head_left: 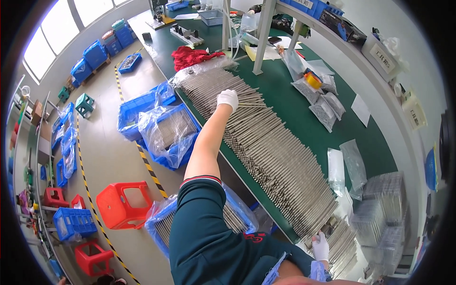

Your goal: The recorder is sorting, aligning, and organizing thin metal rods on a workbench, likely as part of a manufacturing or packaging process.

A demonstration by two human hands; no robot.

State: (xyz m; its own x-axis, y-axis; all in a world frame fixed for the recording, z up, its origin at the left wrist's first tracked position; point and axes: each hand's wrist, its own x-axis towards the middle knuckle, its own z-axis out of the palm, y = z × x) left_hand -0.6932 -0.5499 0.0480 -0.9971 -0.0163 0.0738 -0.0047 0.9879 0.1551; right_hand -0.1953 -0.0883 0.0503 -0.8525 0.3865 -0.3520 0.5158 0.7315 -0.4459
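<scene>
A long layer of thin silver metal rods (285, 156) lies side by side along the green table (304, 118). My left hand (228, 99), in a white glove, reaches to the far part of the layer. Its fingers are closed on a few rods, which stick out to the right and lie slightly across the others. My right hand (320, 248), also gloved in white, is low at the near end of the table. It is beside a smaller group of rods (343, 249), with its fingers curled; what they hold is hidden.
Left of the table stand blue crates (178, 159) lined with plastic, holding more rods. A red stool (122, 204) is on the floor. Bags of small parts (325, 111), a tape roll (312, 80) and stacked clear trays (384, 209) lie right. A shelf post (264, 42) rises behind; red cloth (192, 58) lies far.
</scene>
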